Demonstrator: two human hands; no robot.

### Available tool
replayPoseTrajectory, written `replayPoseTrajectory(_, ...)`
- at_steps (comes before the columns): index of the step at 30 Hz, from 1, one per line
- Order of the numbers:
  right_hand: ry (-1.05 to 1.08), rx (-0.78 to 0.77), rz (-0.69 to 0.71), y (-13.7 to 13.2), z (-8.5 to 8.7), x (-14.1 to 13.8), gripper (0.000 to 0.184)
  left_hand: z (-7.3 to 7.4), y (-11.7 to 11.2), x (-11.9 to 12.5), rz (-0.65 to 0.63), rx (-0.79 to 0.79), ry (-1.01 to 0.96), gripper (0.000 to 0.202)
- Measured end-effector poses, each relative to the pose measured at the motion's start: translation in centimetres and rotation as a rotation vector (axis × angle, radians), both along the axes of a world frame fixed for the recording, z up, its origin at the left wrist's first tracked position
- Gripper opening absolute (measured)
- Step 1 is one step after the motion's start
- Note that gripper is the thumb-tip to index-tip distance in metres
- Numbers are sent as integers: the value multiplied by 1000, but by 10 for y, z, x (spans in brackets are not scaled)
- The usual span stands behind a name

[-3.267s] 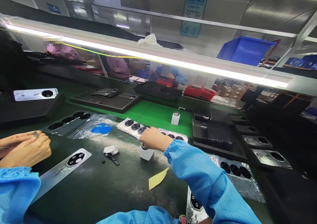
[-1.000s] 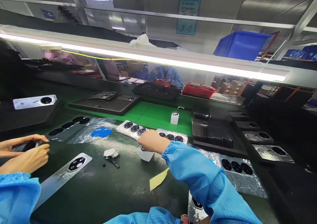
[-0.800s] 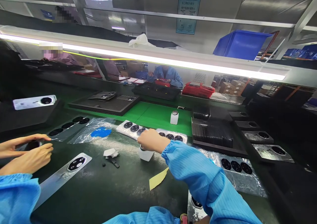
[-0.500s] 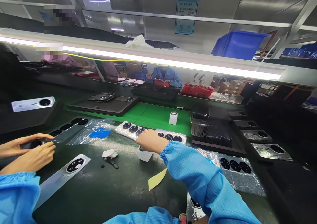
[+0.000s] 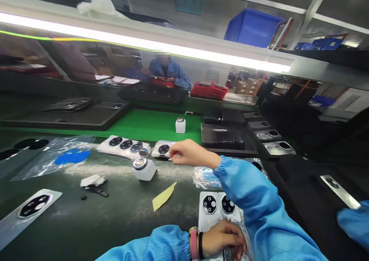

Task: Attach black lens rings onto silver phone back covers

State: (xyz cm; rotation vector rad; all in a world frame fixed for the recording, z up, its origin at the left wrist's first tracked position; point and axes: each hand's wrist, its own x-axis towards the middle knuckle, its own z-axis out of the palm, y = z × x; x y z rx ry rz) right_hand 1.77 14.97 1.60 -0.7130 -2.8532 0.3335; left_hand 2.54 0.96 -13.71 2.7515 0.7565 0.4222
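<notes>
My right hand [image 5: 187, 155] reaches out over the dark belt, fingers pinched together just right of a small sheet holding a round black lens ring [image 5: 163, 149]; what it pinches is too small to see. A white bottle with a metal cap [image 5: 143, 168] stands free to its left. My left hand [image 5: 223, 241], wearing pink and black wristbands, lies curled on a clear sheet with two round black camera rings [image 5: 216, 206] close to me.
A strip of three black rings [image 5: 123, 144], a yellow paper scrap [image 5: 163, 195], white and black bits [image 5: 93, 182], a phone back cover [image 5: 30, 207], a blue-film bag [image 5: 70, 157]. Second bottle [image 5: 180, 125] on green mat. Black trays [image 5: 227, 138] right. Another person's blue sleeve [image 5: 354, 222].
My right hand has let go of the white bottle and moved right, toward the ring sheet. The view has swung right and down, so my left hand shows and the hands at left are gone.
</notes>
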Motion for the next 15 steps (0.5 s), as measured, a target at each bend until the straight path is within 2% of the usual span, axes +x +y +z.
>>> replayPoseTrajectory(2,259,-162,-152,-8,-8,55,11,-6,-6,12,-129,-257,-55,16)
replayPoseTrajectory(3,373,-214,-243,-15,-14,83,11,-7,-8,13,-184,-354,-81,17)
replayPoseTrajectory(6,567,-348,-538,-43,-35,158,8,-2,-11,3,-265,-489,-166,34)
replayPoseTrajectory(8,593,-443,-685,-65,-52,191,7,4,-12,-4,-270,-516,-230,27)
replayPoseTrajectory(10,574,-479,-782,-86,-69,210,8,8,-13,-4,-304,-483,-266,26)
replayPoseTrajectory(12,497,-438,-831,-104,-85,216,8,8,-14,3,-354,-383,-222,38)
replayPoseTrajectory(15,312,-316,-794,-122,-101,214,12,4,-15,21,-375,-185,-73,47)
